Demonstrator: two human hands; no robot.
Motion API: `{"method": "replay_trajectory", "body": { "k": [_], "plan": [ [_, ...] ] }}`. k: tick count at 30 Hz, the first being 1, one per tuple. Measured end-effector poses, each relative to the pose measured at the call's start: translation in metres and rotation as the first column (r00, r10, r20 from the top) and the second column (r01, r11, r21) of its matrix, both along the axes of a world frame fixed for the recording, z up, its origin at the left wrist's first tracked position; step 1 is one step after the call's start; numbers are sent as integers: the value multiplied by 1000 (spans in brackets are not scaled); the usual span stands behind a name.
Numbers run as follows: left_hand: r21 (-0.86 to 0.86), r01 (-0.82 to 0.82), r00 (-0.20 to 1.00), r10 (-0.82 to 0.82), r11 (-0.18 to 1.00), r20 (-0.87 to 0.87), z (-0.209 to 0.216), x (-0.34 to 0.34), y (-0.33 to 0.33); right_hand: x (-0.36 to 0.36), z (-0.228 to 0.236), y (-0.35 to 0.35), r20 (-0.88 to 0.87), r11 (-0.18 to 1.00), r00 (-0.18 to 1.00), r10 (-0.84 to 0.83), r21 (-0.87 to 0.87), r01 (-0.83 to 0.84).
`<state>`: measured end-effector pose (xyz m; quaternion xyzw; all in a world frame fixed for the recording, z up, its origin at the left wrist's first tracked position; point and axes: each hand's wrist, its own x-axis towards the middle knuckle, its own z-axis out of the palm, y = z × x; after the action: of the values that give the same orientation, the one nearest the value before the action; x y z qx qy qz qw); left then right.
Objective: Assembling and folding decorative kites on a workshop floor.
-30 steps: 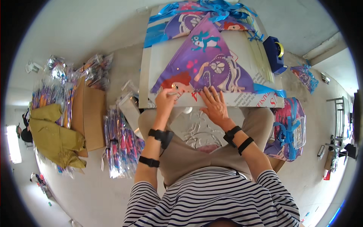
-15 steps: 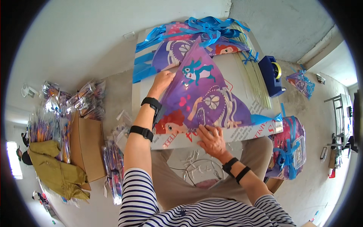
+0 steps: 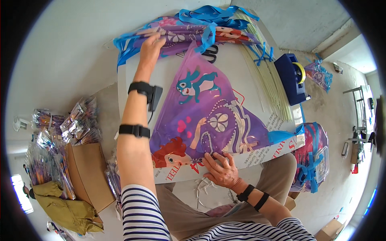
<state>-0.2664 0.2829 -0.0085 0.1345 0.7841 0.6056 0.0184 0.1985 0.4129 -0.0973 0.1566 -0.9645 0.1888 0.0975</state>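
Note:
A triangular purple kite sail [image 3: 219, 106], printed with a blue animal and a red-haired figure, lies on a white printed board [image 3: 134, 94] in front of me. My right hand [image 3: 220, 169] rests on its near edge, fingers spread and extended. Farther back, my left hand [image 3: 152, 49] has its fingers bent against the left part of a bunched purple printed sail [image 3: 177, 37], seemingly gripping it; its fingertips are partly smeared. Blue ribbons [image 3: 209, 15] lie tangled behind that sail. Black scissor-like handles [image 3: 212, 53] show beside the tip of the triangular sail.
Thin pale rods [image 3: 263, 76] lie along the board's right side. Beyond them stands a dark blue tape dispenser [image 3: 289, 78]. At right sits a bundle with blue ribbons [image 3: 309, 160]. A cardboard box [image 3: 89, 172], an olive jacket [image 3: 66, 209] and plastic-wrapped packs [image 3: 82, 120] are at left.
My left hand has moved from the triangular sail's left edge to the sail at the back. That sail has shifted away and bunched up, uncovering the black handles. My right hand stays on the near edge.

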Motion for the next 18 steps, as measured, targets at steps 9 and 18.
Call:
{"method": "replay_trajectory", "body": {
  "k": [9, 18],
  "plan": [
    [-412, 114, 974, -183, 904, -132, -29, 110, -26, 1, 3, -1, -52, 1000, 999, -8, -21, 7],
    [-721, 203, 858, -476, 662, -195, -44, 366, -77, 4, -5, -5, -118, 999, 993, -24, -29, 21]
  ]
}}
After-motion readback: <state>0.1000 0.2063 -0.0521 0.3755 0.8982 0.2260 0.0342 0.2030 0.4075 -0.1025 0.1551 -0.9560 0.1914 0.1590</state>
